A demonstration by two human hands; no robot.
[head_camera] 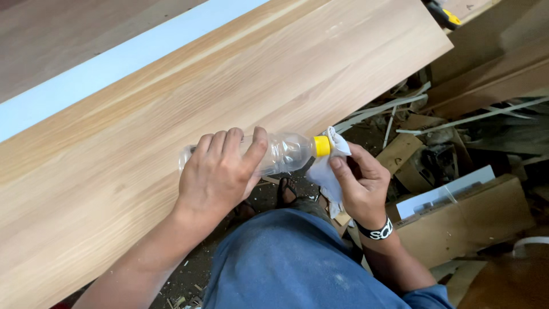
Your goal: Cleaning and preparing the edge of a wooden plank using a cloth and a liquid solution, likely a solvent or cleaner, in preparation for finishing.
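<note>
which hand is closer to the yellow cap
Right. The right hand presses a white cloth against the yellow cap, fingers right beside it. The left hand grips the clear bottle around its body, farther from the cap.

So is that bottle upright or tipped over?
Tipped. The left hand holds the bottle sideways over the board, its yellow cap pressed into the white cloth in the right hand.

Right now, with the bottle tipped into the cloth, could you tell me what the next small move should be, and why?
Probably a gentle squeeze by the left hand: the clear bottle lies sideways, its yellow cap pressed into the white cloth that the right hand cups, so liquid would wet it beside the wooden panel.
</note>
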